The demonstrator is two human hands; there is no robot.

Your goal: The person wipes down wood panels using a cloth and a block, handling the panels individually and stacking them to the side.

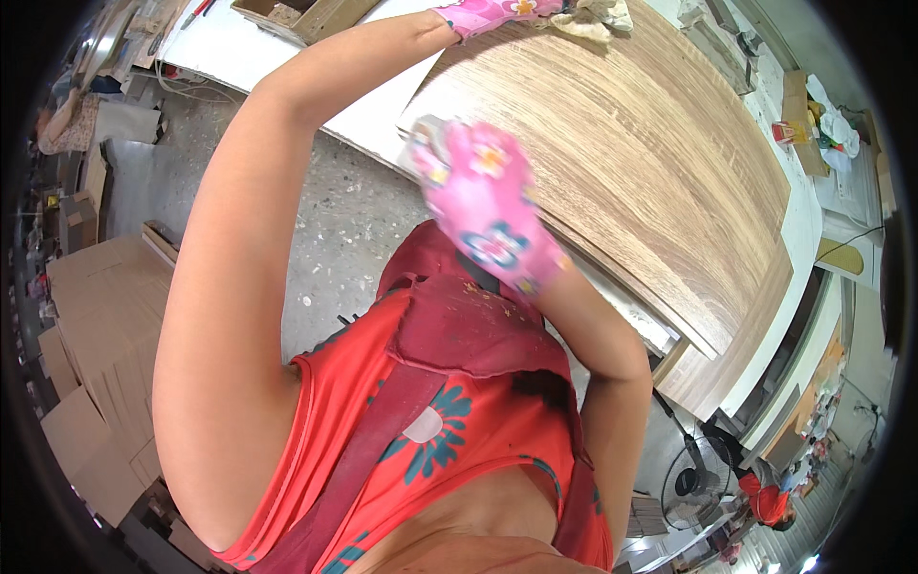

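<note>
Both my hands wear pink flowered gloves. At the far edge of the picture, my left hand (502,13) is closed on a crumpled cream cloth (595,21), which rests on a wood-grain board (631,134). Nearer my body, my right hand (488,196) is blurred by motion over the board's near left corner. Its fingers are curled round a small greyish thing (421,143) whose kind I cannot make out. The board lies flat on a white-topped table, with another board's edge showing beneath it.
A cardboard box (311,17) sits on the white tabletop (225,48) at far left. Stacked cardboard (105,325) stands on the floor to my left. At right are a fan (696,478), a box with plastic bags (827,124), and a person in red (765,499).
</note>
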